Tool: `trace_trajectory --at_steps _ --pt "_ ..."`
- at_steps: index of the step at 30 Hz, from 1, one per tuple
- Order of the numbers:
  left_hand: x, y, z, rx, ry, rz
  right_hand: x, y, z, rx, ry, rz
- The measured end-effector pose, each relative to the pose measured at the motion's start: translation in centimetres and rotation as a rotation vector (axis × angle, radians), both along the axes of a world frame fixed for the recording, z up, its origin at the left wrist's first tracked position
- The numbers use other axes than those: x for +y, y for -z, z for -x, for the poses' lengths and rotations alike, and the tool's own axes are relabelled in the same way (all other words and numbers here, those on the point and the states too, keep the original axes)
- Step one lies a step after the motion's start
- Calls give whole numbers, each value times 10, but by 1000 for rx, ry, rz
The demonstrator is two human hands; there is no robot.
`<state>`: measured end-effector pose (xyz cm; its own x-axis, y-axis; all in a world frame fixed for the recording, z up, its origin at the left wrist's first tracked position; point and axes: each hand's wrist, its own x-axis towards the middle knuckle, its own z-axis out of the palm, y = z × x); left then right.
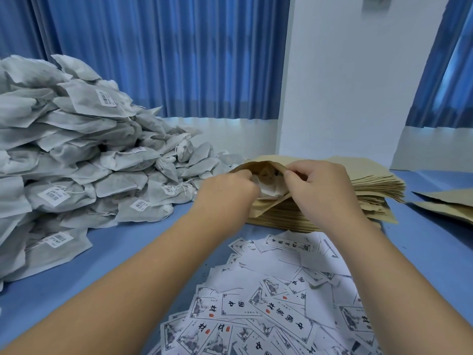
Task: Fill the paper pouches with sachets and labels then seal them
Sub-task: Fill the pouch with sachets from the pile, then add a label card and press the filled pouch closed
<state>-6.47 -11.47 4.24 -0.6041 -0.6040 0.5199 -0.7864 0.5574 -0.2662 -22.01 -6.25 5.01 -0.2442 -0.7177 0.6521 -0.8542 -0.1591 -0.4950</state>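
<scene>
Blue table (143,242) runs out to blue curtains (179,60) and a white wall (345,85). On top of the stack of pouches (378,185), at its left end, 1 brown paper pouch (258,166) stands open at the mouth. The right hand (322,185) pinches the pouch's upper lip between thumb and fingertips and lifts it. The left hand (225,190) has its fingers curled round a white sachet (268,189), which is partly inside the mouth.

Left of the stack rises a big heap of sachets (76,155), some with barcode stickers and strings. In front of the stack, nearer the person, printed labels (281,303) lie scattered and overlapping. Right of the stack, a few more pouches (445,201) lie flat at the table's edge.

Risks, as I judge them: the thin lip could tear if the right hand pulls while the sachet jams on it. The sachet could bunch at the mouth and not go fully in, which would spoil the seal later. A string could trail out over the lip. No label shows inside this pouch, so it could get sealed without 1.
</scene>
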Motion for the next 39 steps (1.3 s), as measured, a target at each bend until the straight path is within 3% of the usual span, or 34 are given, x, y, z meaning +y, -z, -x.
trace_trajectory --at_steps 5,10,15,20,26,30,34,39 --pt "-1 -5 23 -161 -35 -104 3 -4 -6 -7 -39 21" --pt "-3 -7 13 59 88 -245 7 -7 -11 15 -73 64" --pt "20 -2 -31 341 407 -9 11 -10 -18 37 -114 167" --pt "38 -1 -73 574 249 184 23 2 -33 139 -151 199" --pt "52 10 -90 501 34 -225 53 8 -46 46 -199 298" --pt "65 9 -96 546 100 -313 77 12 -53 -21 -248 352" --pt "82 13 -96 498 115 -446 95 28 -53 -147 -306 278" --pt "92 29 -82 466 -47 -487 108 49 -58 -228 -367 203"
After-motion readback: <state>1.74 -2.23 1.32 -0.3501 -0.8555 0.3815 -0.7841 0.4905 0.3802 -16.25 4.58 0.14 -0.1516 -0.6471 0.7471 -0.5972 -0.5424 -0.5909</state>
